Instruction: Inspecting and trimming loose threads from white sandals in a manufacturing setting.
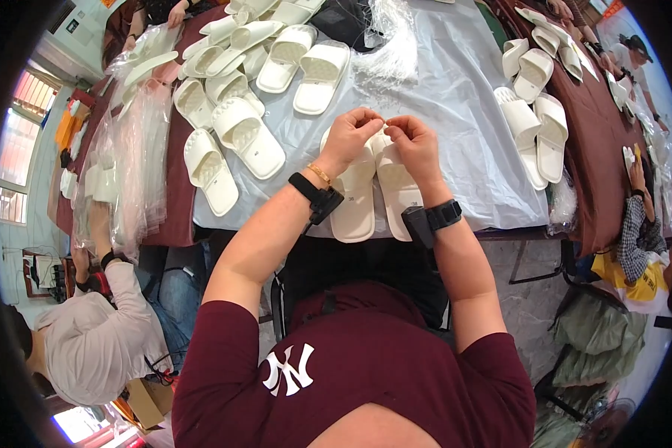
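Observation:
A pair of cream slippers lies side by side in front of me, the left slipper and the right slipper with heels toward me. Over their strap ends, my left hand and my right hand meet with fingertips pinched close together. Whatever is between the fingers is too small to make out, and the hands partly hide the straps. A bundle of thin white strings lies just beyond my hands.
A grey-white sheet covers the table. More cream slippers are heaped at left, with others at right. A black bag sits at the back. Clear plastic bags hang beside a seated co-worker at left.

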{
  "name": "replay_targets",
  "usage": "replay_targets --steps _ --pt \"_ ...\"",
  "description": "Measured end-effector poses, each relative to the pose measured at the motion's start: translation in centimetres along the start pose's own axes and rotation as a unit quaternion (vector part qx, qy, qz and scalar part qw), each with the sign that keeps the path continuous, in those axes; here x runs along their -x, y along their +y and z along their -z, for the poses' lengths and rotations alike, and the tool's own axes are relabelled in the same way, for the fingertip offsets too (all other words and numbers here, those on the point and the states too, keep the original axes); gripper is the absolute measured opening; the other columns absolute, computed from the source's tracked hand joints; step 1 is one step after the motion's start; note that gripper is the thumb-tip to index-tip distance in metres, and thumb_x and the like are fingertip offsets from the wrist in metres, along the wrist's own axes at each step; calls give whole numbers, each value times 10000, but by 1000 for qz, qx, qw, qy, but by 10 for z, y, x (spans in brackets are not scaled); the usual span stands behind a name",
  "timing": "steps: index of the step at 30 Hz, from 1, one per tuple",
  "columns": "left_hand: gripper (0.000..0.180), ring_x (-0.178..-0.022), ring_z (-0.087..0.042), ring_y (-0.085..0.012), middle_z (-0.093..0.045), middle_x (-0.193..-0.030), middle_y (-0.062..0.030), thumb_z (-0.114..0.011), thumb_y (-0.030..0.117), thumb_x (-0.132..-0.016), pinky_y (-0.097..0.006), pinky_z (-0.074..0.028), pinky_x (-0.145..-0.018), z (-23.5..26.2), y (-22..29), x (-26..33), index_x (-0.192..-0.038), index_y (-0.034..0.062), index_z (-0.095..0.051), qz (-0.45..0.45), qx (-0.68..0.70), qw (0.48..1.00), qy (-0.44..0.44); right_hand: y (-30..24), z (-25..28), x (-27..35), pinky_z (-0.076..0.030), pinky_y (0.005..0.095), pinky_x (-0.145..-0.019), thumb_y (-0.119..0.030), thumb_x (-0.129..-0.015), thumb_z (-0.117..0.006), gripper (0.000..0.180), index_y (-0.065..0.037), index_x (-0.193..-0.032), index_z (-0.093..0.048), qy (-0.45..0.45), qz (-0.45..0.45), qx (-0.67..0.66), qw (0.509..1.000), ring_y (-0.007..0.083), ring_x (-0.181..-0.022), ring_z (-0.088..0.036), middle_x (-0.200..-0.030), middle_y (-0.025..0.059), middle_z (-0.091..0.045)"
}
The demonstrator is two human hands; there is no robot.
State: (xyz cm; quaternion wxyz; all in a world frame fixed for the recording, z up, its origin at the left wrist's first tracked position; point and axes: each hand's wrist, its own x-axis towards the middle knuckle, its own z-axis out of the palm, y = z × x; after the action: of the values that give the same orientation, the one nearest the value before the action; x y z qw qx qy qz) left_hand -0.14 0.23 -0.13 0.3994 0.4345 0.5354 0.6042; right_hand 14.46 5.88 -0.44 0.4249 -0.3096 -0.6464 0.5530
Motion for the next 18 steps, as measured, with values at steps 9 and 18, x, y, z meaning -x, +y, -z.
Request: replay_targets --steps 9,18 --pt "125 -696 -495 -48 -603 -762 26 -634 132 -849 -207 -398 -630 3 4 -1 -869 12 -664 6 21 1000 -11 0 -1 -1 -474 223 -612 -62 -847 -640 94 10 -905 -660 -2 9 37 999 70 -688 -597 -760 27 -668" --pt "118 -669 -468 -44 -576 -725 36 -629 123 -838 -209 -378 -602 5 3 -2 -817 8 -645 17 7 1000 -20 2 -3 -1 -475 240 -583 -76 -827 -660 98 8 -877 -663 14 26 60 998 80 -640 -592 -711 44 -664"
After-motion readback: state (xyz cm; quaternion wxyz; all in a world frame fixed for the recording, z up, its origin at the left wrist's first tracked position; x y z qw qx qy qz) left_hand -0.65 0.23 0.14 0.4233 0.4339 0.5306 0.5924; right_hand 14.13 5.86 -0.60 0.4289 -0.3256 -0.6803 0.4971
